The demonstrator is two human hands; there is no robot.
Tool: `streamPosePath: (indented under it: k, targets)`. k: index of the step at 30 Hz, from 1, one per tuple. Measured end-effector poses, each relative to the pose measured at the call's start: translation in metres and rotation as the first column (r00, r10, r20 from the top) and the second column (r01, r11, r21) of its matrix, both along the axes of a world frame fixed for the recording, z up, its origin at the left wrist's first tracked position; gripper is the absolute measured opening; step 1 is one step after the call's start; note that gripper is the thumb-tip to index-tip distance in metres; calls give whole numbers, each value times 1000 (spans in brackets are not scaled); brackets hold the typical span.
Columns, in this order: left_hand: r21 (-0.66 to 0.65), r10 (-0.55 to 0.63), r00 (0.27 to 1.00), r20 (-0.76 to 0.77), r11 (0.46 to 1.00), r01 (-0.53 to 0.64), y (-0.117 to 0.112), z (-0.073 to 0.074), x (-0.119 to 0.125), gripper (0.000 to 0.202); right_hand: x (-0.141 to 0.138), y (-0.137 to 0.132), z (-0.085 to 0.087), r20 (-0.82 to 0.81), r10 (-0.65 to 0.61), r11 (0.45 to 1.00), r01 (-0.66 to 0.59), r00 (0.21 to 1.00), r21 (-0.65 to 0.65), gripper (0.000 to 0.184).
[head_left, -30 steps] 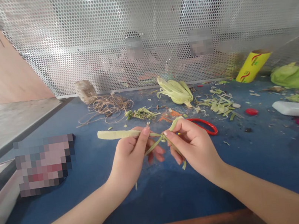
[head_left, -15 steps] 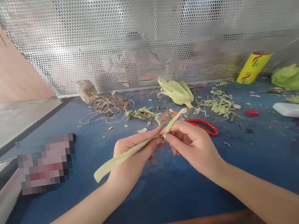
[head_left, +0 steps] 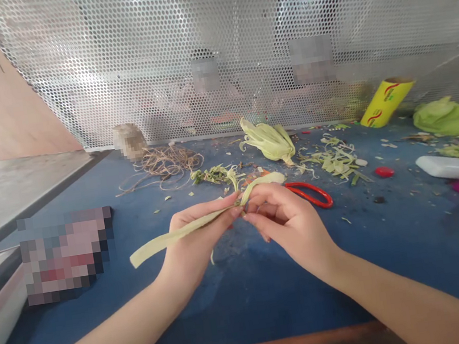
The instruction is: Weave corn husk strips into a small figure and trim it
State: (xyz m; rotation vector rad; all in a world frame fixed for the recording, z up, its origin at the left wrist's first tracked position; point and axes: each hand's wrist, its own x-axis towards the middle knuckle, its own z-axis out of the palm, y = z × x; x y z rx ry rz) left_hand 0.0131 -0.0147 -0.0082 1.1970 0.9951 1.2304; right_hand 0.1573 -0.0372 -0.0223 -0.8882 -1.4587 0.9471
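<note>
Green, paling to cream, a flat, thin strip of husk-like leaf (head_left: pixel 150 251) is held above the near middle of the dark blue bench (head_left: pixel 295 294), between two bare hands. Its broad end runs out to the left across the back of the left hand (head_left: pixel 193 249), whose thumb and forefinger are pinched narrowly on it. The right hand (head_left: pixel 292 217) meets it from the right, thumb and fingertips drawn close together at a small greenish crossing (head_left: pixel 239 204). Another pale green length (head_left: pixel 257 184) slants from there over the right forefinger. Whether the crossing is knotted or only folded cannot be told, as the fingertips cover much of it.

The main hazard, I judge, is tearing: leaf this thin could split along its grain if the hands pulled apart sharply. Should either pinch slacken, the crossing could slip loose, since little seems to hold it besides the fingers. The loose left end could also twist or snag on a wrist.

Just beyond the right hand lies a bright red plastic loop (head_left: pixel 323 198), perhaps a scissor handle; a wide elbow swing might knock it. Farther right, shredded pale green scraps (head_left: pixel 336 163) could mix with any dropped piece.
</note>
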Motion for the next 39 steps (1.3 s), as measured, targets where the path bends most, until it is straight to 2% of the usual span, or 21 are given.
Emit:
streamPosePath:
  k: [3, 7, 11, 13, 15, 18, 20, 22, 24, 26, 30, 32, 35, 39]
  targets:
    - [-22, -26, 998, 66, 999, 27, 2, -4, -1, 15, -1, 0, 0, -33, 36, 999, -37, 999, -28, 15]
    - [-33, -23, 997, 70, 999, 26, 1, -2, -2, 11, -1, -2, 3, -31, 75, 992, -78, 997, -100, 28]
    - [-98, -45, 997, 55, 994, 50, 2, 1, -4, 11, 0, 0, -2, 11, 101, 990, -100, 995, -96, 19]
    - [-125, -60, 996, 65, 990, 68, 3, 2, -4, 13, 3, 3, -6, 88, 23, 1000, -22, 996, -6, 23]
    - [-134, -82, 993, 80, 987, 92, 4, 2, -4, 13, 6, 5, -10, 253, -85, 985, 43, 964, 166, 28]
    - [-145, -174, 977, 122, 971, 191, 4, 3, -5, 11, 12, 5, -9, 519, -230, 896, -29, 824, 444, 37]
    - [-159, -256, 955, 151, 947, 279, 3, 4, -6, 14, 16, 5, -6, 577, -317, 829, -75, 753, 554, 35]
    - [-177, -319, 935, 156, 922, 344, 2, 7, -7, 17, 18, 6, -1, 554, -388, 795, -36, 736, 605, 23]
    - [-198, -356, 924, 140, 904, 379, 1, 11, -8, 21, 20, 7, 2, 513, -409, 797, 22, 755, 603, 12]
    - [-203, -385, 914, 128, 892, 404, 1, 13, -8, 22, 22, 9, 4, 474, -373, 826, 53, 797, 561, 9]
    - [-168, -403, 908, 114, 893, 418, 3, 12, -9, 21, 21, 9, 1, 430, -227, 921, 50, 874, 386, 10]
    - [-155, -386, 916, 108, 904, 399, 4, 9, -8, 17, 19, 8, -2, 402, -172, 944, 35, 899, 327, 17]
    - [-137, -361, 930, 72, 920, 368, 5, 4, -7, 14, 18, 6, -4, 434, -189, 925, 12, 881, 379, 25]
    - [-67, -338, 938, -79, 940, 334, 6, 2, -6, 12, 22, 8, 2, 554, -362, 834, -5, 750, 551, 36]
